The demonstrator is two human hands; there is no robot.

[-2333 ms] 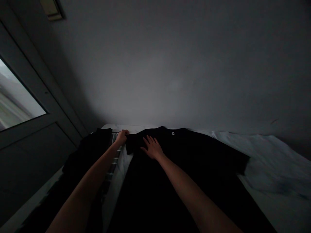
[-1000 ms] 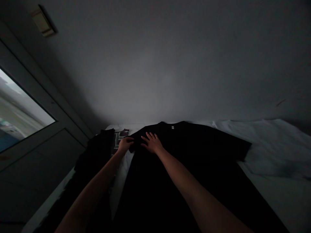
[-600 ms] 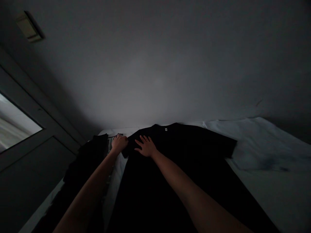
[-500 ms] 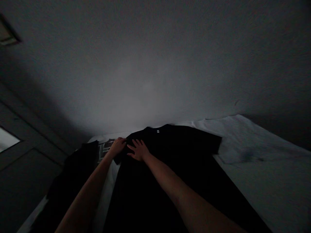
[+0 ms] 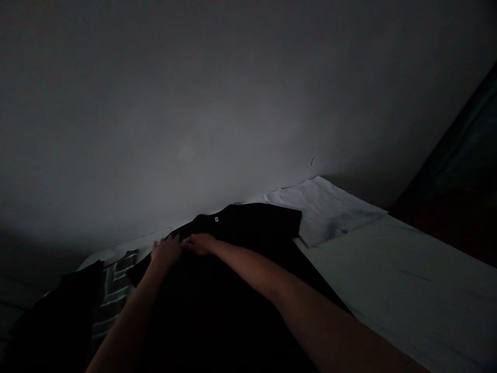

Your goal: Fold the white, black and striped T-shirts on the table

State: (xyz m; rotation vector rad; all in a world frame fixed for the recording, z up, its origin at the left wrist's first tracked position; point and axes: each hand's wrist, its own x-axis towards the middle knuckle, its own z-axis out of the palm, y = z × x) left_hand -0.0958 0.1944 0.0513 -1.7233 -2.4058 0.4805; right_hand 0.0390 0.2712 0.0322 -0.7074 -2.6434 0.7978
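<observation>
- The black T-shirt lies spread on the table; its collar sits by the far edge;
- the left hand is at one shoulder, fingers slightly apart; the right hand is just beside it, fingers narrow; I cannot tell whether either grips fabric;
- a white cloth lies at the far right corner; a patterned cloth lies near the far left corner.

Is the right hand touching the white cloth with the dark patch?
Apart: the head view shows the black short-sleeved shirt between right hand and white cloth.
</observation>
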